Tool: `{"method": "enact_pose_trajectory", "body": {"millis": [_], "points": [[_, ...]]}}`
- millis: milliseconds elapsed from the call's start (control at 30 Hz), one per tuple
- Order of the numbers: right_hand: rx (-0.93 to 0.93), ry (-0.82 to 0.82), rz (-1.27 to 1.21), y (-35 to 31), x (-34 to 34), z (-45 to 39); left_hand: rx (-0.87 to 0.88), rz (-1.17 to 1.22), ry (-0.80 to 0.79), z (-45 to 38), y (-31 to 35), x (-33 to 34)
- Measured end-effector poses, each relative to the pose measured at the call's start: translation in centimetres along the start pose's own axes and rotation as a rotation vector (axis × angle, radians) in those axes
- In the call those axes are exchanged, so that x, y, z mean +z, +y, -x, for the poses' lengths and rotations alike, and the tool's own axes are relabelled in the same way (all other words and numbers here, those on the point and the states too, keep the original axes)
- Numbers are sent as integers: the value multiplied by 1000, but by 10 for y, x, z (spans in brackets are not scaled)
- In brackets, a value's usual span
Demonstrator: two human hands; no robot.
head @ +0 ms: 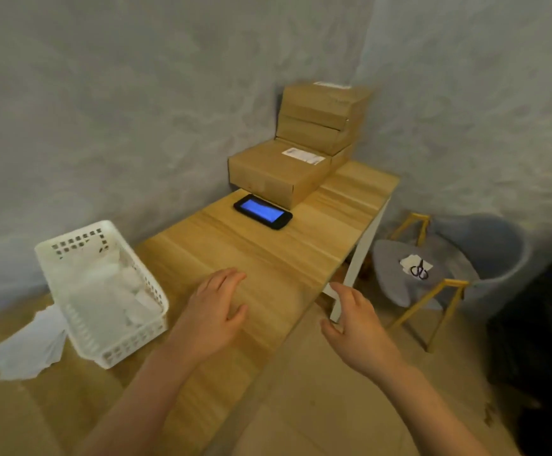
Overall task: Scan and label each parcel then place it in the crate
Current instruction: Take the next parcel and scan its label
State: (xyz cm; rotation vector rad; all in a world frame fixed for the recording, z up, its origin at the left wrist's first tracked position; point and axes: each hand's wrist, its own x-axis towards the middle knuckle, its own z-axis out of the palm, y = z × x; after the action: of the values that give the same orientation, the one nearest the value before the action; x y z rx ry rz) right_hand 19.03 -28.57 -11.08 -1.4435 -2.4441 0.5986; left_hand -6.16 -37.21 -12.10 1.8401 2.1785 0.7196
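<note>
Several brown cardboard parcels [314, 139] are stacked at the far end of the wooden table [268, 258], against the wall corner. The lowest, front parcel [274, 169] carries a white printed label. A black phone [263, 211] with a lit blue screen lies flat just in front of it. A white plastic crate [54, 248] sits at the table's left edge and holds white items. My left hand [215, 311] hovers over the table's middle with relaxed fingers, holding nothing. My right hand [357, 320] hangs past the table's right edge, fingers loose and empty.
White sheets [31, 347] lie spread beside the crate on the left. A grey chair [396, 278] with wooden arms stands to the right of the table, with black scissors [419, 270] on white paper on its seat. Something dark fills the right edge.
</note>
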Motion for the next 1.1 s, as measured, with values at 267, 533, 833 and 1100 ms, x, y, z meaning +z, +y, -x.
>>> {"method": "enact_pose_trajectory", "body": {"millis": [267,533,833,1100], "points": [[36,10,-63,65,-36,-148,-41,36,7,-150,15,27],[-27,-24,-58,122,-77,-331,-230,81,108,-278,25,60],[-159,-61,-179,141,-102,-493,-465,146,284,-354,50,84],[-218,10,-217,146,-81,-530,-608,44,280,-385,55,97]]}}
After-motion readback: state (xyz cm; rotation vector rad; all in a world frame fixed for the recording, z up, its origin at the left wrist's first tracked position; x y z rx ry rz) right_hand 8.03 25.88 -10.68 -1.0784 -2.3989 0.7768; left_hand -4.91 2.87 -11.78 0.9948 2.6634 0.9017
